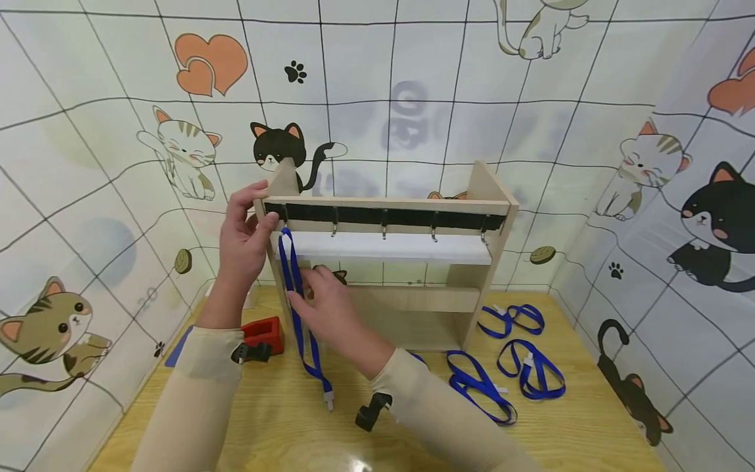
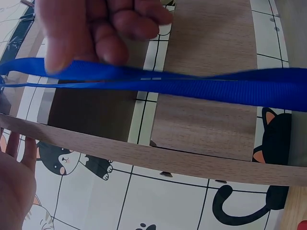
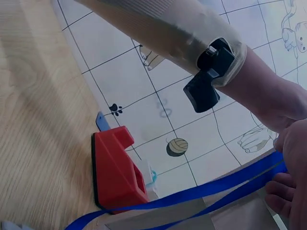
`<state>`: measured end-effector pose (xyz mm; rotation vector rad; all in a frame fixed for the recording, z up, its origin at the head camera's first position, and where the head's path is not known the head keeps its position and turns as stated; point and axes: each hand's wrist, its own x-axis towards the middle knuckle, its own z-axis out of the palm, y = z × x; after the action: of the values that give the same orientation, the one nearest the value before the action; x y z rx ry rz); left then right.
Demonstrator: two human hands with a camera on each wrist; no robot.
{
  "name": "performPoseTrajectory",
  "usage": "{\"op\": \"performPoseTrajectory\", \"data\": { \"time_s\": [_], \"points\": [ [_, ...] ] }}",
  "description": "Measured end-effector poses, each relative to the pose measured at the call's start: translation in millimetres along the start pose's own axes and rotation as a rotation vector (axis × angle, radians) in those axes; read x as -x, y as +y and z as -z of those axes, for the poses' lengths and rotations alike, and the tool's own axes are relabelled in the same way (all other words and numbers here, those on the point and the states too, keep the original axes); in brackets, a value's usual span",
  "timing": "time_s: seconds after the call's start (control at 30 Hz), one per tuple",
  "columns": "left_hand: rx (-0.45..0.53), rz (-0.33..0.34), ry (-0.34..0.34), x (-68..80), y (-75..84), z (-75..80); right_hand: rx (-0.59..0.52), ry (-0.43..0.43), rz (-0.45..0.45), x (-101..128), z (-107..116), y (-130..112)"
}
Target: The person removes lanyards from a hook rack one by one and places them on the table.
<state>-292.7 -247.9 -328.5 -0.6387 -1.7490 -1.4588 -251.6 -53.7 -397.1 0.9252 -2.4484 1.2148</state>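
Observation:
A light wooden shelf rack [image 1: 413, 299] stands on the table, with a black strip [image 1: 360, 214] and several small metal hooks along its top front. My left hand [image 1: 242, 229] holds the rack's upper left corner, thumb on the front and fingers round the outer side. From the leftmost hook hangs a blue lanyard [image 1: 297, 314], its metal clip [image 1: 328, 400] low by the tabletop. Beside that strap is my right hand [image 1: 333, 305], fingers loosely bent; its thumb [image 2: 58, 60] overlaps the strap's edge in the left wrist view.
Several more blue lanyards, such as a looped one [image 1: 533, 373], lie on the wooden table [image 1: 283, 432] to the right. A red block-shaped object [image 3: 117, 172] sits left of the rack, near a blue flat piece [image 1: 178, 347]. Cat-patterned walls close in the back and sides.

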Motion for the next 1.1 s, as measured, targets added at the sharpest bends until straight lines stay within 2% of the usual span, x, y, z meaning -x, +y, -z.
{"op": "performPoseTrajectory", "data": {
  "time_s": [0.13,0.47,0.77,1.1],
  "points": [
    [-0.003,0.007,0.008,0.2,1.2,0.9,-0.021,0.016,-0.05,-4,-10,-6],
    [0.021,0.008,0.008,1.4,1.4,-1.4,-0.015,0.126,-0.082,-7,-27,-3],
    [0.025,-0.002,0.009,0.8,1.7,-1.5,-0.025,0.2,-0.023,-8,-30,1],
    [0.009,-0.041,-0.002,0.5,-1.3,-0.7,-0.139,0.28,0.019,-6,-22,-3]
  ]
}}
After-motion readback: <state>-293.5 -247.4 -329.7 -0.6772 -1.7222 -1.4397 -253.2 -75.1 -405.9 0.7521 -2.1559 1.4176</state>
